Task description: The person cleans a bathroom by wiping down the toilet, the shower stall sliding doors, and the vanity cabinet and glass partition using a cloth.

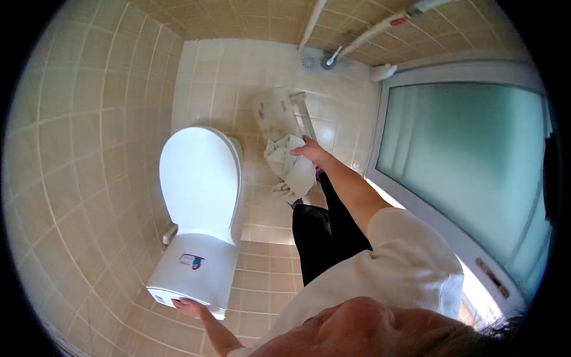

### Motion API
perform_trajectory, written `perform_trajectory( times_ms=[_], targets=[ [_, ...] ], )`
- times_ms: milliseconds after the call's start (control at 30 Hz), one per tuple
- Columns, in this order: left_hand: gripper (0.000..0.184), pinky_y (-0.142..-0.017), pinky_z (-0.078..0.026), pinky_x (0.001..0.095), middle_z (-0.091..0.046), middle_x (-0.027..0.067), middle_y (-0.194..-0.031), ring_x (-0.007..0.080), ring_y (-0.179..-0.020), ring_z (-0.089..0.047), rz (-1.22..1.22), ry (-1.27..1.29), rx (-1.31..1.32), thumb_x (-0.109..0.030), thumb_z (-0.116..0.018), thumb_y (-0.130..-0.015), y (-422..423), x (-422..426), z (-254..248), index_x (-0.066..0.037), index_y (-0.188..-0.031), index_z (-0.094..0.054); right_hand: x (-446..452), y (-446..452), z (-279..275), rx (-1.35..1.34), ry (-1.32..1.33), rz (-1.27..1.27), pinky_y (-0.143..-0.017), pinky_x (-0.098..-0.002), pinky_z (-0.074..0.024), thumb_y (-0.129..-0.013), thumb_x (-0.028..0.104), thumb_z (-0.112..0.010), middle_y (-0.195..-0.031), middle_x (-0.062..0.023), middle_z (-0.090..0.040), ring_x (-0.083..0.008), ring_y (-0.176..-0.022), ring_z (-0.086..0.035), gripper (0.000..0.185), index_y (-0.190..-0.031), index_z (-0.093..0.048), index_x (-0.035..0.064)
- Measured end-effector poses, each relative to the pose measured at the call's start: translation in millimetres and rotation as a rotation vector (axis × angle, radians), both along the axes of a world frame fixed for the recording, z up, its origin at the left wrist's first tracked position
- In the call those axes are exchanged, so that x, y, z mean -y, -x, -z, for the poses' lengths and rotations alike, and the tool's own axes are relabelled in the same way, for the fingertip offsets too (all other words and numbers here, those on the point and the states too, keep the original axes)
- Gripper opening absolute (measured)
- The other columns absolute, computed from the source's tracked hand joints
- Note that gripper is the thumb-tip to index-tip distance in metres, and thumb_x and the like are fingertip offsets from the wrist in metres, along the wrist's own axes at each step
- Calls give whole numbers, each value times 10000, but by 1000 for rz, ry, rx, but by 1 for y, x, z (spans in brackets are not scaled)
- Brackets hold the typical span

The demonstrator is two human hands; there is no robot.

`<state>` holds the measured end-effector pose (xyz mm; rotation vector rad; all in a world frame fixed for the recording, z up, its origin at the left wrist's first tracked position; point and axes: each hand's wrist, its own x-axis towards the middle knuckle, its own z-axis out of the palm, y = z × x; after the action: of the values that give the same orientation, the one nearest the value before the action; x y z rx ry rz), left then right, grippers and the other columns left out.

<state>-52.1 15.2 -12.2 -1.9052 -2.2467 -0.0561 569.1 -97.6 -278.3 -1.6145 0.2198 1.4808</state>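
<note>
A crumpled off-white cloth [285, 157] hangs from my right hand [310, 152], whose fingers are closed on its upper edge, above the tiled floor. At the lower left, my left hand [191, 307] rests against the end of the white toilet tank [202, 279]; its fingertips are partly hidden at the tank's edge, so their grip cannot be made out. The toilet lid [198, 175] is down, and a small coloured sticker [192, 260] is on the tank top. My dark-trousered legs [318, 238] stand beside the toilet.
Beyond the cloth is a pale flat piece with a narrow bar [306, 116]. A floor drain [308, 62] and a toilet brush in its holder [330, 59] are by the far wall, near pipes [375, 30]. A frosted glass door [464, 149] stands on the right; tiled wall [77, 160] left.
</note>
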Motion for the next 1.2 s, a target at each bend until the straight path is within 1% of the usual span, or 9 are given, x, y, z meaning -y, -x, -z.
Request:
perform_trajectory(
  times_ms=[167,200,233,333,433,533,967,1133,1200],
  targets=[
    [743,-987,-328,517,-443,289,-1273,453,-1162,-423,4,-12,-13,-561,-231,-921,-3,-7,5,54,-1307,-390,15,17,-42,47,-14,-119,-867,-341,-458,-656,153,-782,-1169,-179,-558,-256,-1050,-552,886,-1361,-294,-69],
    [742,-984,-332,518,-446,290,-1270,453,-1160,-425,107,-51,-93,-560,-226,-921,19,-11,19,53,-1305,-392,31,30,-12,154,10,-151,-871,-347,-455,-648,190,-787,-1167,-173,-568,-253,-1050,-557,876,-1355,-328,-48],
    [742,-981,-335,519,-449,290,-1266,453,-1158,-428,208,-91,-177,-558,-222,-921,61,-11,44,53,-1303,-394,41,31,-37,171,11,-114,-871,-347,-455,-648,190,-787,-1167,-173,-568,-253,-1050,-557,876,-1355,-328,-48],
    [627,-946,-360,523,-484,279,-1217,443,-1111,-464,-23,16,-111,-458,-251,-938,41,-13,40,38,-1282,-421,66,40,-122,291,167,-287,-881,-352,-452,-625,201,-793,-1168,-156,-578,-251,-1051,-561,859,-1349,-373,4],
    [552,-944,-368,516,-489,264,-1209,421,-1098,-479,-67,-13,-103,-378,-272,-939,46,-24,55,25,-1288,-415,113,61,-113,432,247,-332,-893,-352,-448,-616,211,-780,-1171,-144,-588,-263,-1061,-561,830,-1340,-410,48],
    [516,-976,-363,474,-462,241,-1277,373,-1154,-468,-168,140,-80,-325,-310,-936,20,-26,39,19,-1311,-393,156,86,-86,253,60,-135,-910,-344,-437,-625,213,-748,-1188,-145,-586,-273,-1080,-557,793,-1332,-426,58],
    [481,-949,-393,406,-492,214,-1263,314,-1121,-496,316,487,105,-228,-464,-888,-57,-148,74,18,-1300,-430,291,164,-140,392,210,-348,-943,-396,-419,-550,305,-763,-1259,-186,-532,-324,-1150,-518,885,-1322,-437,23],
    [481,-938,-405,380,-503,203,-1258,291,-1108,-507,647,909,459,-190,-523,-869,-198,-148,97,18,-1295,-444,340,201,-126,396,248,-318,-946,-405,-422,-546,286,-767,-1244,-184,-541,-339,-1152,-508,830,-1300,-478,94],
    [465,-933,-409,360,-516,194,-1239,283,-1091,-514,854,954,398,-145,-550,-854,-266,-93,79,15,-1282,-463,356,214,-129,377,246,-319,-941,-408,-426,-546,277,-766,-1232,-186,-549,-340,-1144,-514,829,-1302,-477,100]
  ],
)
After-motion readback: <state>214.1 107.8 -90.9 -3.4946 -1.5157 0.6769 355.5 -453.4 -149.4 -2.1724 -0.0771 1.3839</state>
